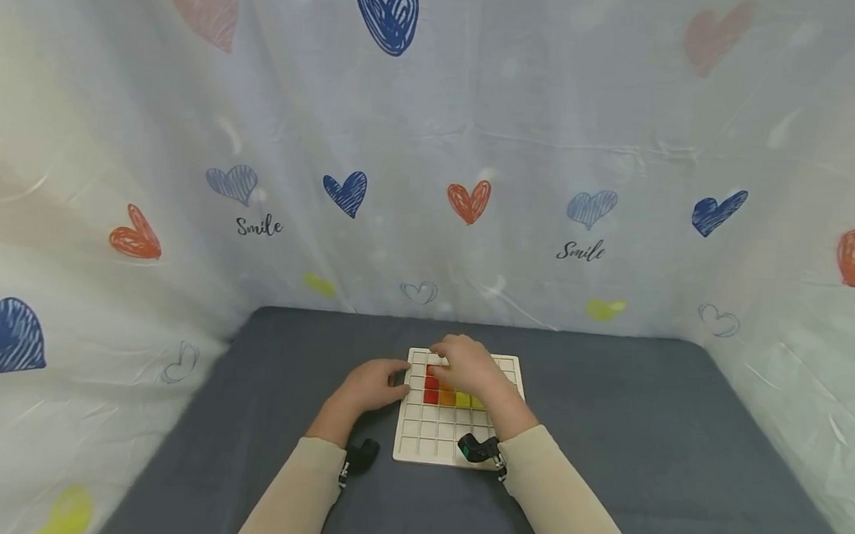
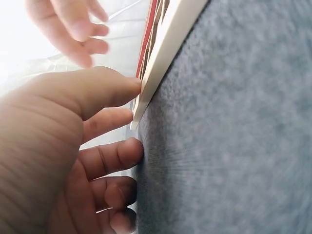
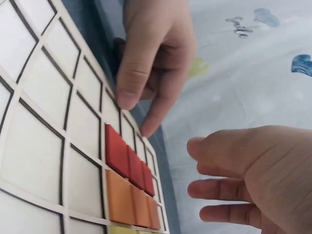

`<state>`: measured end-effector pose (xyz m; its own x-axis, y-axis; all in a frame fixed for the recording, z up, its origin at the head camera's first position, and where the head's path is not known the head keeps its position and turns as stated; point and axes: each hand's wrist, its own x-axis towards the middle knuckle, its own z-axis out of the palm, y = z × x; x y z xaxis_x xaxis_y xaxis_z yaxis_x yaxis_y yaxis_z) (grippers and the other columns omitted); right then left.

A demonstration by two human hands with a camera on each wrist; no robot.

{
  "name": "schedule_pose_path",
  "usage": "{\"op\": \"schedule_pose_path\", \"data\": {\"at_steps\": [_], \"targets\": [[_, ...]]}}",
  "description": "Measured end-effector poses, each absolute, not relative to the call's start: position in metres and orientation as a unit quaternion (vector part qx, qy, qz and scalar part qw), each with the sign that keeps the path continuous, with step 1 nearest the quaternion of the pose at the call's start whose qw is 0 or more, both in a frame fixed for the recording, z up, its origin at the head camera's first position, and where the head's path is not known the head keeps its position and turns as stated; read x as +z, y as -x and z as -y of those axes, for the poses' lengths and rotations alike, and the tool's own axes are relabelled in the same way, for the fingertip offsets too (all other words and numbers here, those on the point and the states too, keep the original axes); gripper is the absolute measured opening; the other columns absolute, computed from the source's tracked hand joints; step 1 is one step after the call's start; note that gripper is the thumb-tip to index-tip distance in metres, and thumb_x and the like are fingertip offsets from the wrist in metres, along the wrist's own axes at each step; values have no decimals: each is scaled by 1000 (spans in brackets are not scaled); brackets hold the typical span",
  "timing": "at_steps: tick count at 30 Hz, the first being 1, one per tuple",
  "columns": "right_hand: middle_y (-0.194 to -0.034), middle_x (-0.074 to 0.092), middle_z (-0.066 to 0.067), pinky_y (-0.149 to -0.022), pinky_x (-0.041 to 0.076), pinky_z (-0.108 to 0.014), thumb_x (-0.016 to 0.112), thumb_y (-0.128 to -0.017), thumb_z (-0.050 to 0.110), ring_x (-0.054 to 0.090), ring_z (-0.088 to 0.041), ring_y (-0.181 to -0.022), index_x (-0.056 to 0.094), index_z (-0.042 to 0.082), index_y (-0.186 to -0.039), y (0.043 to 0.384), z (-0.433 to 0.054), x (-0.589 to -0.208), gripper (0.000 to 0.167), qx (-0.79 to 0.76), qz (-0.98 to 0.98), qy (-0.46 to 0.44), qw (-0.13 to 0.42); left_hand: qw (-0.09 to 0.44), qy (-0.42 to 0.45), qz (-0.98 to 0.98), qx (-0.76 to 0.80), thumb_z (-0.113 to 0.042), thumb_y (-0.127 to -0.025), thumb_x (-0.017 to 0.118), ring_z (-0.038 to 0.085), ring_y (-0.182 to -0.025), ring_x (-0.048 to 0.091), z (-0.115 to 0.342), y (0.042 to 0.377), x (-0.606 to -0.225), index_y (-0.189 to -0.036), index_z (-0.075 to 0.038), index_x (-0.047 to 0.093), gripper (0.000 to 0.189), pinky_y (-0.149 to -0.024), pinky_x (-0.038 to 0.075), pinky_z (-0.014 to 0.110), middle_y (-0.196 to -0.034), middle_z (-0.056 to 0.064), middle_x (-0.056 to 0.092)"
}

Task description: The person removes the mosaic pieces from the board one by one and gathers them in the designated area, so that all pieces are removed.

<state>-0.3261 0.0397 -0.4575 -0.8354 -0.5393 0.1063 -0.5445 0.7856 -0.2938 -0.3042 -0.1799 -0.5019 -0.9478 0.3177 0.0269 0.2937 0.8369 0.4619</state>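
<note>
Two digits of the relaxed left hand point(image 1: 372, 383) touch the left edge of the wooden grid board point(image 1: 419, 432) on gray cloth point(image 1: 605, 470); light, even pressure should steady it beneath the loose, seemingly empty right hand point(image 1: 471, 368) near the red tiles point(image 3: 118, 152).

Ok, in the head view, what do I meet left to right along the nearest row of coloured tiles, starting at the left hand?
Left hand, wooden grid board's left rim, red tile, orange tile, yellow tiles.
</note>
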Motion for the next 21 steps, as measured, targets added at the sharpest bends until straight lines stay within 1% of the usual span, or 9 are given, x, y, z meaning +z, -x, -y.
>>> {"op": "schedule_pose_path", "data": {"at_steps": [4,7,11,15,21], "targets": [[-127,65,-10,-98,47,-53,72,-97,32,58,-33,-117,75,10,-125,328,-33,-466,36,101,957,-270,12,22,-164,-960,227,-32,-97,72,12,-60,47,179,303,-501,-139,-10,66,47,-59,39,32,-69,-4,53],[-121,66,-10,-96,47,-52,72,-96,33,58,-32,-113,79,9,-115,328,-30,-473,31,71,966,-248,18,17,-166,-960,226,-31,-96,72,12,-61,47,179,303,-501,-138,-9,66,47,-59,39,32,-69,-4,53],[-115,65,-9,-94,45,-51,71,-97,30,57,-30,-107,81,11,-107,327,-29,-478,24,60,972,-226,30,16,-163,-961,223,-32,-97,71,12,-62,48,178,302,-502,-138,-10,67,47,-59,39,32,-70,-5,53],[-112,65,-6,-99,41,-53,72,-97,25,56,-28,-107,83,15,-106,328,-29,-480,17,63,971,-226,44,17,-161,-961,224,-32,-96,71,12,-62,48,177,303,-503,-138,-11,66,47,-60,39,32,-70,-4,53],[-110,66,-4,-102,38,-55,74,-95,24,56,-28,-108,83,15,-106,331,-29,-483,16,84,970,-225,49,17,-161,-960,227,-31,-96,72,12,-63,48,179,303,-503,-138,-11,66,47,-60,39,32,-70,-4,53]]}}
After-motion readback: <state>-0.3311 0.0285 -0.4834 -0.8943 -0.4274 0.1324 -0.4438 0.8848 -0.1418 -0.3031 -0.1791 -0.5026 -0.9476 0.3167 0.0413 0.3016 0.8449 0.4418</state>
